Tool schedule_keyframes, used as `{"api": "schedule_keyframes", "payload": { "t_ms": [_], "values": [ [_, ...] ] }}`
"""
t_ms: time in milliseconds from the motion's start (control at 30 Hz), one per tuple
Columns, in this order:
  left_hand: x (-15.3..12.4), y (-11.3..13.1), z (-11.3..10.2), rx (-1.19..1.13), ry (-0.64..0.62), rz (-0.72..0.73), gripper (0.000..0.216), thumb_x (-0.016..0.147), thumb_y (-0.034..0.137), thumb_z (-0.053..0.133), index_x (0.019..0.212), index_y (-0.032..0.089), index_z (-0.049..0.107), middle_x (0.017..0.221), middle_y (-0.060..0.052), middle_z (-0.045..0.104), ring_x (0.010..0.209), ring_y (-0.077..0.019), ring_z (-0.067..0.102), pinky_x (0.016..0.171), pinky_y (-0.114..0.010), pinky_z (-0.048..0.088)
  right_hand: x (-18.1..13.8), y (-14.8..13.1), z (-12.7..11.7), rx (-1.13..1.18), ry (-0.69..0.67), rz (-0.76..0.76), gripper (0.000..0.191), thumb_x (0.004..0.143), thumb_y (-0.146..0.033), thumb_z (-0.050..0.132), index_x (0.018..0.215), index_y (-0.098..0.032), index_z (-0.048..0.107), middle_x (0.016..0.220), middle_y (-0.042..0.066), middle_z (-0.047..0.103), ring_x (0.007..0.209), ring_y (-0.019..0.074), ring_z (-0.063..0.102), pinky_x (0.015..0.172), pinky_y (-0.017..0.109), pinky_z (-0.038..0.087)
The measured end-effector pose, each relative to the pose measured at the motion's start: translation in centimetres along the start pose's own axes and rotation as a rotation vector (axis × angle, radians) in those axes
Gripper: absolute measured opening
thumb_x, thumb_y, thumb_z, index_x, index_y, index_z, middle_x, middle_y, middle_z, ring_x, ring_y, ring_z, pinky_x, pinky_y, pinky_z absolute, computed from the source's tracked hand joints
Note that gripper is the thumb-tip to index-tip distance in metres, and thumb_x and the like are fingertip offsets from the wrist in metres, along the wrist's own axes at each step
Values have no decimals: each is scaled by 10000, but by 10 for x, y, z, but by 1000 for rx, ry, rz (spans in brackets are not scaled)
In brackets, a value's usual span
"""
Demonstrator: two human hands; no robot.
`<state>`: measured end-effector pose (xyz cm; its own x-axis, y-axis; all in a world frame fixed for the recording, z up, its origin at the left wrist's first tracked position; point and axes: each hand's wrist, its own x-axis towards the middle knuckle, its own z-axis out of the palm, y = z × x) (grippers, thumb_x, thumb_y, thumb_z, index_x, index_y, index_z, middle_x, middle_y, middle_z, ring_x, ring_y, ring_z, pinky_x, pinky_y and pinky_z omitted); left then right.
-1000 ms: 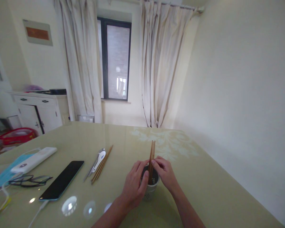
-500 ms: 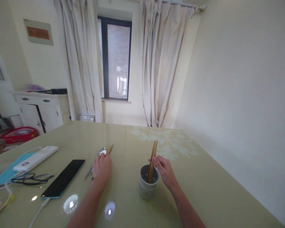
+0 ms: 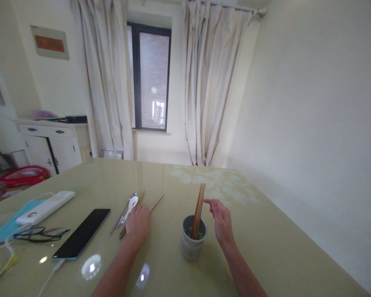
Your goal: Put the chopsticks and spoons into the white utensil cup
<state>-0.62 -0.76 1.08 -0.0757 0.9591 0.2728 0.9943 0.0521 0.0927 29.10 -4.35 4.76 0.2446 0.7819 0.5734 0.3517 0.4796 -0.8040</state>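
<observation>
My left hand (image 3: 138, 225) is closed round a wooden chopstick (image 3: 157, 203), whose thin end sticks out to the right. Beside that hand lie more chopsticks (image 3: 141, 197), a white spoon (image 3: 130, 209) and a metal utensil (image 3: 119, 220). To the right stands a grey perforated utensil holder (image 3: 191, 250) with several upright chopsticks (image 3: 199, 206) leaning in it. My right hand (image 3: 221, 220) is just right of these, its index finger stretched out to their side; I cannot tell whether it touches them. Nothing shows in that hand, and its other fingers are partly curled.
On the table's left lie a black phone (image 3: 83, 233) with a white cable, folded eyeglasses (image 3: 41, 233), a white power strip (image 3: 46, 207) and a blue face mask (image 3: 17, 220). A wall (image 3: 321, 123) runs along the right side. Curtains and a window are behind the table.
My left hand has shifted slightly right with a chopstick, uncovering the spoon and other chopsticks. My right hand has drawn back a little right from the chopsticks in the holder.
</observation>
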Motion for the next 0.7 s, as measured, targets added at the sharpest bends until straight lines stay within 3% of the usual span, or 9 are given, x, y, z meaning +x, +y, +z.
{"api": "schedule_keyframes", "payload": {
  "t_ms": [100, 200, 300, 433, 500, 600, 700],
  "values": [
    [0, 14, -8, -68, 8, 24, 305, 1060, 224, 457, 1004, 130, 742, 966, -158, 797, 1009, -318, 771, 880, -423, 590, -1, -8, -3, -24, 157, -66, 565, 1065, -640, 478, 1047, -191, 820, 941, 95, 736, 841, 246, 628, 768, 362, 490],
    [-4, 34, -23, -453, 187, 81, 291, 1089, 282, 447, 1073, 159, 710, 986, -107, 782, 923, -241, 763, 831, -363, 604, -6, -16, -3, -41, 244, -152, 446, 1085, -543, 503, 1091, -195, 783, 954, 89, 717, 814, 235, 609, 733, 350, 477],
    [-19, 58, -36, -874, 431, 291, 272, 1091, 366, 495, 1095, 209, 717, 985, -62, 747, 844, -178, 726, 760, -295, 606, -14, -22, -2, -72, 154, -279, 329, 1074, -450, 561, 1126, -216, 786, 800, 37, 632, 708, 215, 561, 651, 331, 458],
    [-47, 85, -41, -1007, 571, 594, 158, 1043, 329, 639, 1057, 245, 773, 926, -48, 739, 848, -161, 724, 763, -262, 606, -26, -27, 2, -43, -7, -406, 264, 1053, -389, 605, 1120, -226, 802, 858, 85, 722, 761, 245, 648, 650, 351, 522],
    [-58, 92, -41, -1014, 592, 667, 124, 1027, 276, 670, 1083, 252, 778, 917, -43, 748, 825, -153, 724, 757, -252, 603, -31, -30, 6, 2, -6, -375, 254, 1056, -389, 604, 1034, -230, 802, 897, 102, 765, 800, 255, 694, 684, 358, 556],
    [-62, 94, -41, -1011, 547, 719, 178, 1041, 275, 641, 1170, 254, 762, 970, -58, 768, 871, -165, 735, 798, -266, 608, -30, -34, 11, 149, 58, -214, 295, 1070, -440, 594, 963, -221, 759, 762, 54, 734, 666, 212, 676, 603, 313, 540],
    [-47, 80, -42, -970, 436, 596, 280, 1092, 323, 505, 1214, 229, 739, 1028, -84, 772, 933, -191, 735, 848, -305, 608, -20, -35, 9, 336, 206, -86, 336, 1086, -474, 571, 905, -210, 674, 739, 37, 723, 566, 162, 625, 508, 261, 478]
  ]
}}
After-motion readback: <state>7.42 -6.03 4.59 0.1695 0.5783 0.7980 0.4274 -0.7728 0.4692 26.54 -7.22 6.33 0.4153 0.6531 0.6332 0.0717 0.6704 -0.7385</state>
